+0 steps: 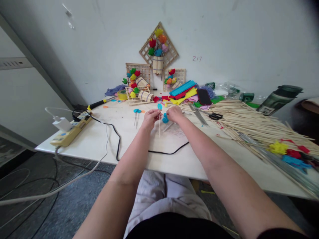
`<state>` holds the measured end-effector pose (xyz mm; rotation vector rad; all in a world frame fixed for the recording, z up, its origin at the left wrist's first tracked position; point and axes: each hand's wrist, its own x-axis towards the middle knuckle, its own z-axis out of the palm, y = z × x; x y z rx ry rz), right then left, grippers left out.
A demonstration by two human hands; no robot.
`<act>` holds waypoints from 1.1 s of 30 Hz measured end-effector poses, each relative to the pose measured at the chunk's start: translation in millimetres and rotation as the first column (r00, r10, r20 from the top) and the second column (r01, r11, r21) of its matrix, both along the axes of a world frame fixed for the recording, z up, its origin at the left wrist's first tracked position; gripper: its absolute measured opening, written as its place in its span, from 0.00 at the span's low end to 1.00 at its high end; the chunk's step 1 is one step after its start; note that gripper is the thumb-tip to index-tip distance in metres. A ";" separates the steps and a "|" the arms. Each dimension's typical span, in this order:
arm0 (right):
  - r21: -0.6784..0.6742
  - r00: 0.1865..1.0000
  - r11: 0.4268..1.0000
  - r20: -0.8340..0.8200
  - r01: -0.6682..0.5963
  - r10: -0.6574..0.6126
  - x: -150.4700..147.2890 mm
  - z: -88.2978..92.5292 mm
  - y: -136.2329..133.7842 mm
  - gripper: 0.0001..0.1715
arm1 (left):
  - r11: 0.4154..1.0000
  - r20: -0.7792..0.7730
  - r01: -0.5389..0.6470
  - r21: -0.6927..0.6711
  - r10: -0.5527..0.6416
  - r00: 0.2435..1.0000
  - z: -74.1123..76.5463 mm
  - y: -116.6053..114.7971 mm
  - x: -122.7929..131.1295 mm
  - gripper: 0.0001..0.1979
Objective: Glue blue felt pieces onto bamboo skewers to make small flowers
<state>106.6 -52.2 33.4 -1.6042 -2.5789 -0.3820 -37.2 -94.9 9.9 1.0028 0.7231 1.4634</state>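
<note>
Blue pieces: a small blue foam piece [159,106] sits at the top of a thin wooden stick [159,126], just above the left hand; a second blue foam bit [164,118] lies between the two hands, touching the right one.
Left hand: the left hand [150,119] pinches the stick near its upper end, fingers closed narrowly around it, the stick hanging upright below.
Right hand: the right hand [175,114] is curled, fingertips closed on the second blue foam bit.
Table: a white table [99,139] carries both hands near its middle.
Right of the hands: a big heap of wooden skewers [249,122], black scissors [215,116] on it, stacked coloured foam sheets [183,91] behind.
Left of the hands: finished blue flowers on sticks [137,114] lie near; a yellow power strip [71,131] sits well apart at the table edge, with a black cable [117,139] running across.
Back wall: wooden lattice frames with foam flowers [158,46].
</note>
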 end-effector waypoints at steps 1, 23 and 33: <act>0.015 0.996 1.000 -0.090 0.023 -0.022 3.2 0.8 0.3 0.15 | 1.000 0.003 0.001 0.001 -0.001 1.000 0.0 0.0 -0.1 0.14; -0.087 -0.051 0.949 -0.993 -0.303 -0.107 21.8 -1.8 -21.5 0.15 | 0.999 -0.033 -0.007 -0.037 0.006 0.999 -3.9 2.1 0.1 0.14; -0.103 -0.077 0.954 -0.988 -0.282 -0.130 20.3 -4.8 -14.1 0.13 | 0.999 -0.035 0.023 -0.025 -0.024 0.999 -2.5 0.8 -0.2 0.14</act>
